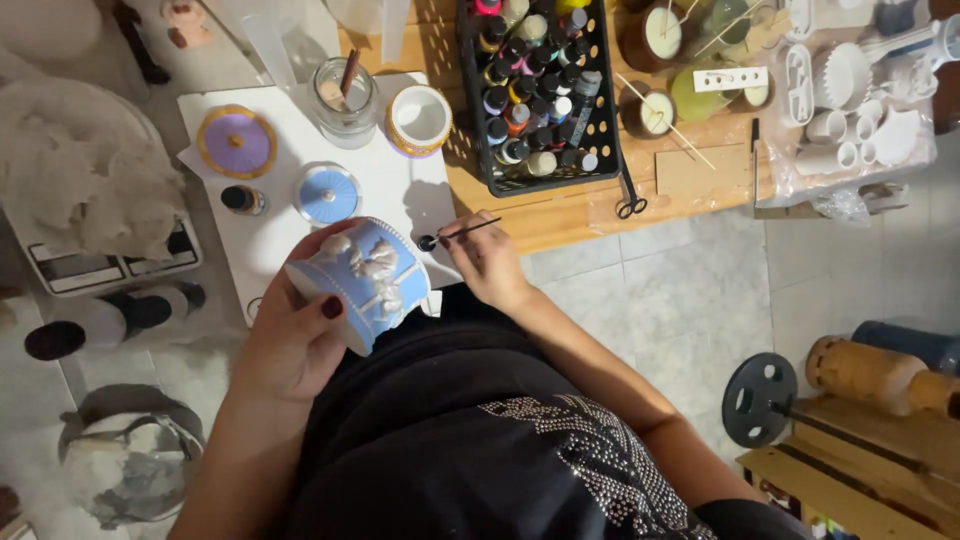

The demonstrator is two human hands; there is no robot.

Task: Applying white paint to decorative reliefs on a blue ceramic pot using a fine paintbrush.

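My left hand (295, 340) grips a small blue pot (365, 280) with white raised figures on its side, tilted toward me. My right hand (490, 258) pinches a thin paintbrush (458, 236) whose dark tip points left, just off the pot's upper right edge. A round blue lid (327, 194) lies on the white board (270, 240) just beyond the pot. Both hands hover above the board's near edge, over my black top.
On the board stand a purple lid with gold rim (236, 141), a glass jar with brushes (345, 100), a white gold-trimmed pot (418, 119) and a small dark bottle (243, 200). A black crate of paint bottles (535, 90), scissors (629, 200) and white moulds (850, 90) sit on the wooden table.
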